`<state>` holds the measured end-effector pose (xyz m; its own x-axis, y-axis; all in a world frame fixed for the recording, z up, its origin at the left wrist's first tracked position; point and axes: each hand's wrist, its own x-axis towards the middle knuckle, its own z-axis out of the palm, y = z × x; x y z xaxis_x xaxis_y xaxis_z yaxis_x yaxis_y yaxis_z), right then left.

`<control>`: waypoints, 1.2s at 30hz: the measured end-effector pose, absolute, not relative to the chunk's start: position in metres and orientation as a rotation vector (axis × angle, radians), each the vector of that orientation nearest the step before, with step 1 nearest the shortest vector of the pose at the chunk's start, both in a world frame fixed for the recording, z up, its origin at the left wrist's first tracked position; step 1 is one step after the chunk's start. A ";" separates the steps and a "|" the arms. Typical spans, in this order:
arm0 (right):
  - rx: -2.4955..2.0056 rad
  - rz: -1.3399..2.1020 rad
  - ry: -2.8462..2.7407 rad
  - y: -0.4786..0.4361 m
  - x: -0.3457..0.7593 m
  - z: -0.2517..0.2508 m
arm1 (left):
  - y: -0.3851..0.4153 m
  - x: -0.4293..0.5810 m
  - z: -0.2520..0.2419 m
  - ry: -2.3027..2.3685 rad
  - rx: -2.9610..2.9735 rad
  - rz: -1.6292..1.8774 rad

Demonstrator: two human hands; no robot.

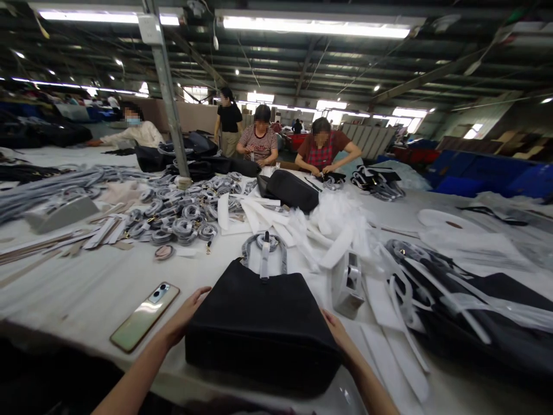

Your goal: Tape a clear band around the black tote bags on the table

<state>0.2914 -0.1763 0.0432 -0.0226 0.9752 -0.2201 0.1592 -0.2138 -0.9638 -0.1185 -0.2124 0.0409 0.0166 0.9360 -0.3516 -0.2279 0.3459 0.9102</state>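
Note:
A black handbag point(259, 323) lies at the table's near edge, its base toward me. Its wrapped grey handles point(283, 256) and a coiled strap point(270, 242) show at the far end, with a pale-wrapped tab point(264, 259) across them. My left hand point(186, 316) grips the bag's left side, fingers partly hidden behind it. On the opposite side my right hand point(337, 329) holds the bag's edge, and its fingertips are partly out of sight. A phone point(144, 317) rests face down left of my left hand.
Coiled grey straps point(185, 227) are heaped beyond the bag. White foam strips point(268, 216) and a tape dispenser point(349, 282) lie to the right, near more black bags point(484, 311). A metal post point(168, 92) rises at left. Co-workers point(322, 147) work across the table.

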 end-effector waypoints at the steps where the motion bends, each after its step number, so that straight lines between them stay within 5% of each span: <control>1: -1.479 1.341 -1.190 -0.182 0.298 0.051 | -0.221 -0.123 0.045 1.225 0.758 1.082; 5: -1.390 1.399 -1.175 -0.215 0.317 0.093 | -0.250 -0.137 0.069 1.122 0.938 1.081; 11: -1.288 1.216 -1.887 -0.245 0.300 0.139 | -0.250 -0.134 0.110 1.116 1.299 0.807; 19: -1.480 0.841 -1.966 -0.227 0.270 0.103 | -0.234 -0.131 0.090 1.234 1.418 0.593; 25: -1.708 0.725 -1.843 -0.202 0.268 0.077 | -0.223 -0.121 0.046 1.371 1.398 0.789; 31: -1.582 1.157 -1.598 -0.204 0.279 0.072 | -0.230 -0.122 0.021 1.297 1.220 0.877; 36: -1.306 1.561 -0.861 -0.222 0.288 0.060 | -0.235 -0.122 0.015 1.243 1.105 0.914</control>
